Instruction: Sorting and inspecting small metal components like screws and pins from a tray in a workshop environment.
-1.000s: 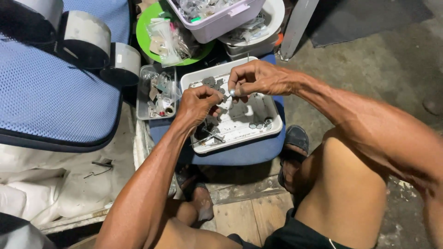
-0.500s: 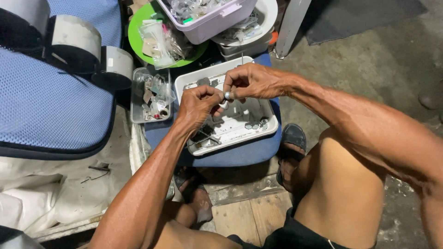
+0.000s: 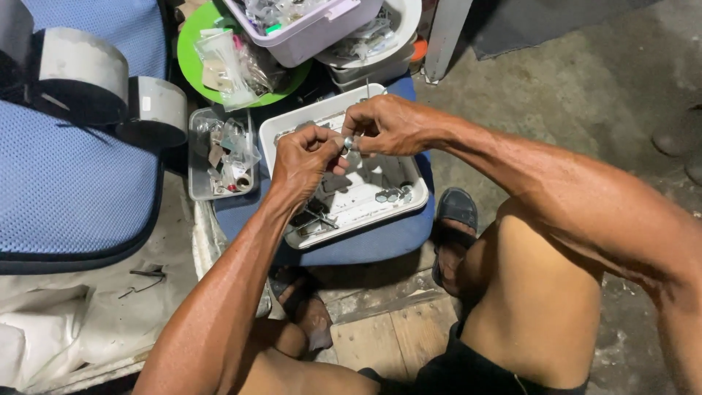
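Both hands point(image 3: 351, 143) pinch small shiny silver metal nut point(image 3: 349, 143) above white tray point(image 3: 409, 208).

A green plate point(image 3: 191, 44) heaped with plastic bags is seen beside a lilac bin point(image 3: 322, 33); a blue chair point(image 3: 66, 175) and a sandal point(image 3: 455, 216) are seen nearby.

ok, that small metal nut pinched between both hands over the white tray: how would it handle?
The small metal nut looks rigid and dense for its size. Shiny, so probably slippery in the left hand and right hand. Dropped, it would likely bounce into the white tray.
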